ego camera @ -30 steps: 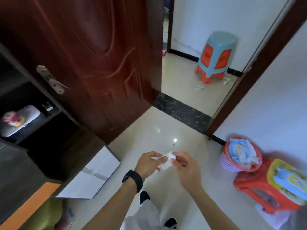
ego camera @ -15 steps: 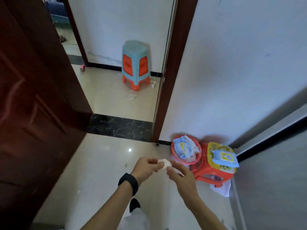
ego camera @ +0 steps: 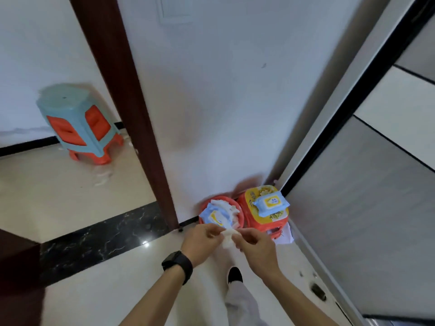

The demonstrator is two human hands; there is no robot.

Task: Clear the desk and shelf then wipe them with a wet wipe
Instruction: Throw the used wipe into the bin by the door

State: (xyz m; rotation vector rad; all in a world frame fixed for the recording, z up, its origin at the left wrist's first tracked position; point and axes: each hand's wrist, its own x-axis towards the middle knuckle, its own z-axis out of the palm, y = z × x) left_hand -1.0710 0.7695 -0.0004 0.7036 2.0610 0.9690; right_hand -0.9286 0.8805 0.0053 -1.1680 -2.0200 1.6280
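Left hand: the left hand (ego camera: 202,241) is low centre of the frame, fingertips pinching one end of the wet wipe (ego camera: 227,240). There's a black watch (ego camera: 177,265) on that wrist.
Right hand: the right hand (ego camera: 255,248) is right beside it, fingers curled, pinching the other end.
Wet wipe: small, white and crumpled, held between both hands above the floor, just in front of the red basket (ego camera: 204,207).
Basket: against the wall, stuffed with packs and loose white sheets.
Red stool: the red stool (ego camera: 264,222) sits just right of the basket, with a blue-and-yellow wipe pack (ego camera: 270,203) on top.
Upper left: a blue-and-orange stool (ego camera: 77,121) stands beyond the dark door frame (ego camera: 127,109).
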